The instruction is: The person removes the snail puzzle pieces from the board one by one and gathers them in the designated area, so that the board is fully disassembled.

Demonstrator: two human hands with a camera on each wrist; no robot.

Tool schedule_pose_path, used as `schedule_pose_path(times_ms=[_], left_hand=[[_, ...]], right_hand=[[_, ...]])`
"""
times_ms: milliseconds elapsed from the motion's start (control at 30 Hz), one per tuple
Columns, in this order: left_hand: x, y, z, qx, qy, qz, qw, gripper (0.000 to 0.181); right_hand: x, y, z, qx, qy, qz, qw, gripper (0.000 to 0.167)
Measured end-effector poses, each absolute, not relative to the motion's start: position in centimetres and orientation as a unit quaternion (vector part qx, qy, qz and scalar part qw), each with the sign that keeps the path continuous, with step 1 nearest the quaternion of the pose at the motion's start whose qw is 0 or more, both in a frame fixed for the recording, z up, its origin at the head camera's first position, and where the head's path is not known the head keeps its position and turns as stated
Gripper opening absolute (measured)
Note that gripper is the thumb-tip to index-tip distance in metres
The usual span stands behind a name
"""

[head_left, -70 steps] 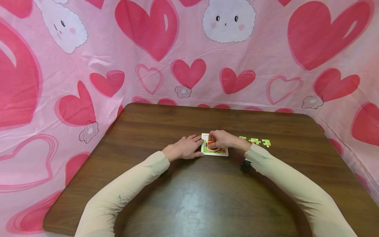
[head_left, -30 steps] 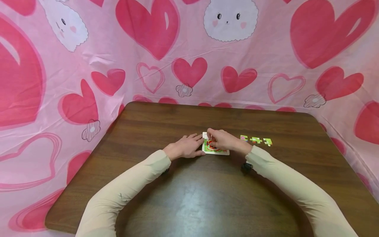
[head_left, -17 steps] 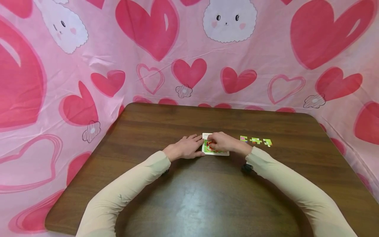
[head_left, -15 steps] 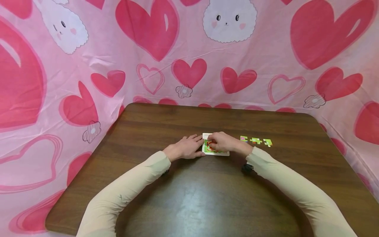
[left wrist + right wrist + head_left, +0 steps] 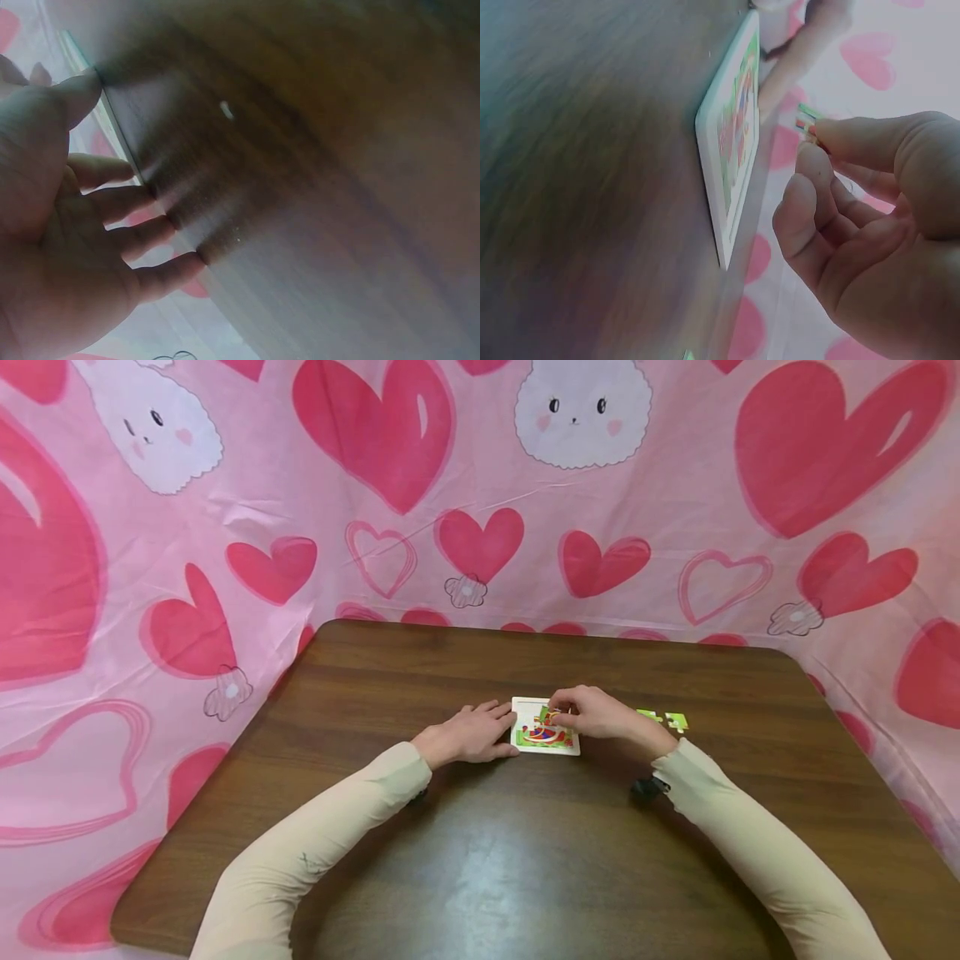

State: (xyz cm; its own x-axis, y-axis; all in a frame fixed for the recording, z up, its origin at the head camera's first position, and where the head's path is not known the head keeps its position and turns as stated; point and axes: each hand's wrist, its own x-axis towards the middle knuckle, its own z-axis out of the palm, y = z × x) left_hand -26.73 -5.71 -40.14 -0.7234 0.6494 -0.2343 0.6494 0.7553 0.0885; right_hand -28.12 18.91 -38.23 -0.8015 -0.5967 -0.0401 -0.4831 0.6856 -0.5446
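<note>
Fingers spread apart, my left hand [image 5: 472, 732] is resting against the white square puzzle tray [image 5: 522, 703]; above it, my right hand [image 5: 600, 713] is now lifting a pinched green-and-red jigsaw piece [image 5: 545, 714] clear, seemingly emptying it; two green jigsaw pieces [image 5: 679, 719] are lying rightmost.

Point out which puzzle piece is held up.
The piece pinched by the right hand; two loose pieces lie on the table and others sit in the frame.

No words, brands or numbers can be read; a thin dark mark [image 5: 309, 862] on the cream fabric left sleeve [image 5: 326, 822] is too small to decipher.
</note>
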Motion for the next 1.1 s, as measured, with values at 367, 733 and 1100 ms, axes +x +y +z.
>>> schedule_pose_path(times_ms=[367,733,1100], left_hand=[[-26.7,-5.9,-40.3,0.354,0.926,0.008,0.13,0.069],[-26.8,-5.8,-40.3,0.353,0.927,0.007,0.126,0.068],[-26.6,-5.8,-40.2,0.354,0.927,0.008,0.125,0.065]], right_hand=[[-27.6,22.6,-38.4,-0.234,0.902,-0.336,0.139,0.017],[-28.1,26.4,-38.7,-0.217,0.898,-0.354,0.148,0.015],[-28.1,29.0,-38.7,-0.217,0.891,-0.346,0.201,0.016]])
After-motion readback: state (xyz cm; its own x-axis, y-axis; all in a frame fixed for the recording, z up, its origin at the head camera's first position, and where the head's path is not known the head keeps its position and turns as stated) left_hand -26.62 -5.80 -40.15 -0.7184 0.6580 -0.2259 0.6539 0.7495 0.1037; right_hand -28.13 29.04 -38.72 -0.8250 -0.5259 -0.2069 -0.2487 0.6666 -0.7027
